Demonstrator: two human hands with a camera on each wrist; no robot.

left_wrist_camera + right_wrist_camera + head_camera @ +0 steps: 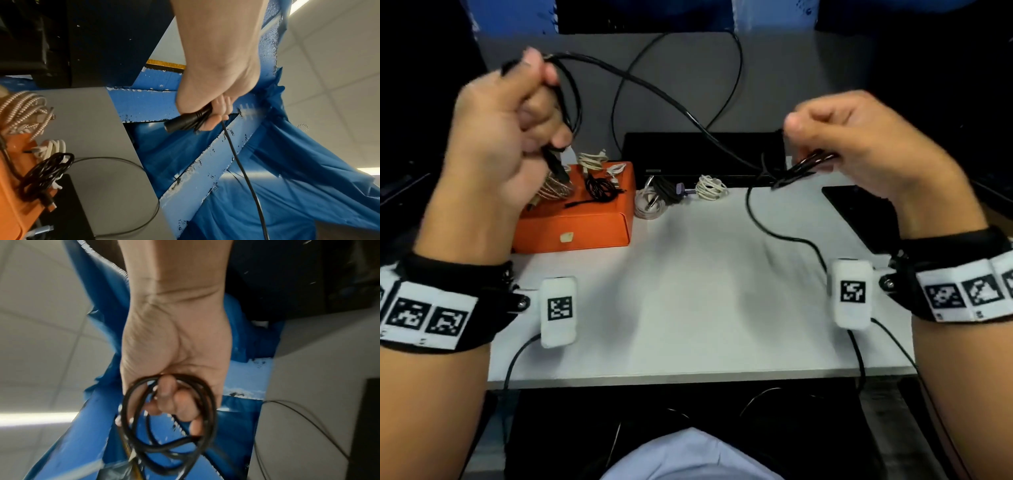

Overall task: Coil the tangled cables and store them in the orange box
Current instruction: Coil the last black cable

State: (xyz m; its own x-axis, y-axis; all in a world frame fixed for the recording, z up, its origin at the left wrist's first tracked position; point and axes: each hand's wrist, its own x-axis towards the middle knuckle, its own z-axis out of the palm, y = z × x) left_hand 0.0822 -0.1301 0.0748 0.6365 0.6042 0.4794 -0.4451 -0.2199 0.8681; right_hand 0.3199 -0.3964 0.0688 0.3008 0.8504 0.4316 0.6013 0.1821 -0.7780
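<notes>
My left hand point(517, 113) is raised above the orange box point(578, 222) and grips a black cable point(654, 92) near its barrel plug point(186, 121). From that fist the cable runs right across the air to my right hand point(835, 137), whose curled fingers hold several black loops of it point(170, 418). A loose tail point(774, 229) hangs from the right hand onto the white table point(688, 291). On the orange box lie a braided coil point(554, 186), a black coil point(601, 188) and white coils point(592, 159).
Beside the box lie a clear-white bundle point(650, 205), a dark bundle point(671, 188) and a white coil point(710, 186). A black flat device point(702, 154) stands behind them, a dark pad point(859, 212) at the right. A thin black wire point(736, 61) loops up the grey wall.
</notes>
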